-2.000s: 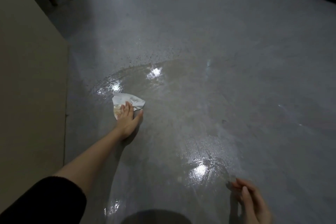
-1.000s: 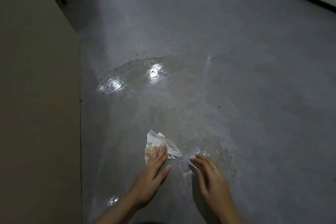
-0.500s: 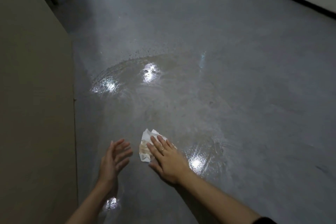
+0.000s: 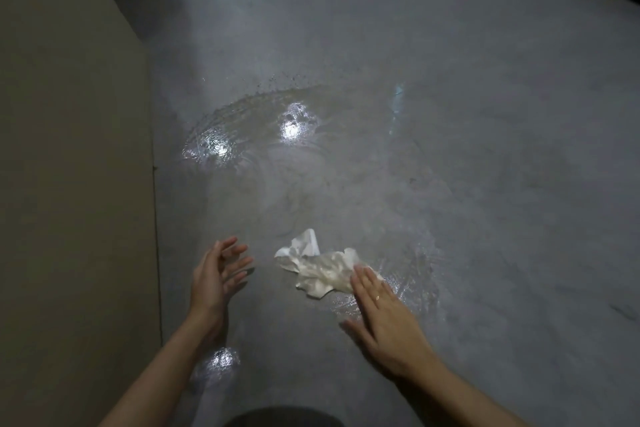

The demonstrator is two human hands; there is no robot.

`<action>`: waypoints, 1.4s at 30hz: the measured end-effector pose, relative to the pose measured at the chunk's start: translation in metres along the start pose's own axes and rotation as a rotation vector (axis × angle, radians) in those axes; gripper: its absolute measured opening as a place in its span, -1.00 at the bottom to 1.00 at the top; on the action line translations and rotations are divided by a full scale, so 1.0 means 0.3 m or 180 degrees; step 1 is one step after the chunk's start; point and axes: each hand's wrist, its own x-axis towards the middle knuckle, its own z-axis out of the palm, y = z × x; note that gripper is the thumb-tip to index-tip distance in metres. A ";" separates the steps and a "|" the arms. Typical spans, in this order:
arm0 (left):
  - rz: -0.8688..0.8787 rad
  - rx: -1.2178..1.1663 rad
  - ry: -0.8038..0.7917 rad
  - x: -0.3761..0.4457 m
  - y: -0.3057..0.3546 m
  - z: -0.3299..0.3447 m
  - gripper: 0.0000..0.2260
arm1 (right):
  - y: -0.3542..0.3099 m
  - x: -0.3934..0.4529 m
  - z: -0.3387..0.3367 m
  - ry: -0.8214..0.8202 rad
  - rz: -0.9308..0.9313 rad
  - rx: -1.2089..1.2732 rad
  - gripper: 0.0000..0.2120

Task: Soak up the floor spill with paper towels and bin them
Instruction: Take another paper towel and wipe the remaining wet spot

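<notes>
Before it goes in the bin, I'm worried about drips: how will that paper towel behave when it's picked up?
The paper towel looks crumpled and soaked, so it will probably sag limply and may tear. Lying on the wet floor under the right hand, it will likely drip and feel heavy for its size.

Beige wall (image 4: 69, 184) hems left, grey floor (image 4: 485, 114) open rightward

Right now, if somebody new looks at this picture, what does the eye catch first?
First the crumpled white paper towel on the wet grey floor, low in the middle, with the right hand laid flat on its near edge. Then the left hand open beside it, touching nothing, and the shiny spill farther up.
</notes>
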 end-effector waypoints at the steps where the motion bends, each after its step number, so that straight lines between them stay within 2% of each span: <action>1: 0.0001 -0.0006 0.0019 0.001 0.002 -0.005 -0.74 | -0.006 0.017 -0.008 -0.0034 0.0056 0.0149 -0.30; 8: 0.0034 -0.0039 -0.0008 -0.004 0.023 -0.015 -0.72 | -0.183 0.274 0.009 -0.0047 -0.0187 0.0831 -0.28; 14: 0.0210 -0.0120 0.0060 -0.012 0.084 -0.058 -0.71 | -0.359 0.358 0.154 -0.0383 -0.0563 0.0043 -0.24; 19: 0.0232 -0.0182 0.0128 -0.006 0.088 -0.071 -0.70 | -0.308 0.285 0.180 -0.0412 -0.1572 -0.0206 -0.33; 21: 0.0235 -0.0136 0.0123 -0.007 0.083 -0.052 -0.70 | -0.252 0.227 0.171 -0.0401 -0.1676 -0.0297 -0.34; 23: 0.0263 -0.0090 0.0099 -0.005 0.084 -0.037 -0.70 | -0.179 0.181 0.139 -0.0329 -0.1448 -0.0305 -0.32; 32: 0.0227 0.0037 0.0175 0.006 0.108 -0.068 -0.63 | 0.381 -0.008 -0.175 0.0311 0.0748 -0.0153 -0.28; 35: 0.0212 0.0021 0.0218 0.003 0.106 -0.083 -0.62 | 0.503 -0.028 -0.220 0.0428 0.1468 -0.0181 -0.15; 38: 0.0199 -0.0024 0.0212 -0.010 0.114 -0.064 -0.62 | 0.427 0.026 -0.179 0.0642 0.1879 -0.0041 -0.11; 42: 0.0194 -0.0029 0.0219 -0.023 0.129 -0.040 -0.61 | 0.108 0.107 -0.034 0.0573 0.1325 0.0275 -0.25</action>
